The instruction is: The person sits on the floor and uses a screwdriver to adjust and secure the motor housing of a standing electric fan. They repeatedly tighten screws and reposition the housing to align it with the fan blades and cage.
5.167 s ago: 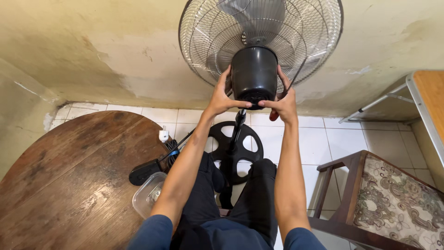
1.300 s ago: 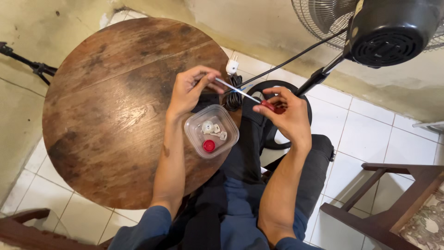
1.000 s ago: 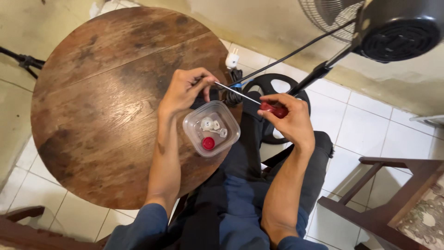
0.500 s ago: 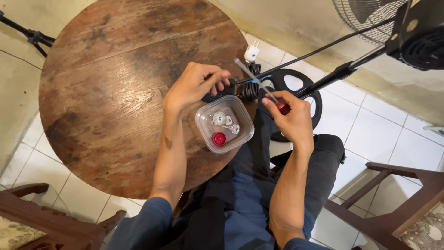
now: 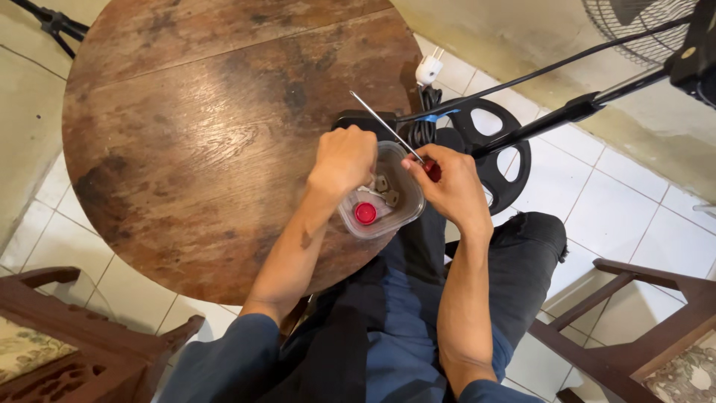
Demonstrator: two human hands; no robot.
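A small clear plastic container (image 5: 388,195) is seen at the near right edge of the round wooden table (image 5: 194,142), partly overhanging the lap. Inside the container, a red cap (image 5: 365,213) and a few small metal parts (image 5: 385,191) are held. The left hand (image 5: 343,160) is curled over the container's far left rim, its fingers reaching in; whether anything is pinched cannot be told. The right hand (image 5: 447,183) is closed around the red handle of a screwdriver (image 5: 388,128) just right of the container, and the thin metal shaft is pointed up and away over the table's edge. Beyond the container, on the tiled floor, the black round base (image 5: 500,149) of a standing fan is seen, with a black cable (image 5: 522,75) and a white plug (image 5: 429,69) nearby. Wooden chairs (image 5: 641,336) are placed right and left of the table.
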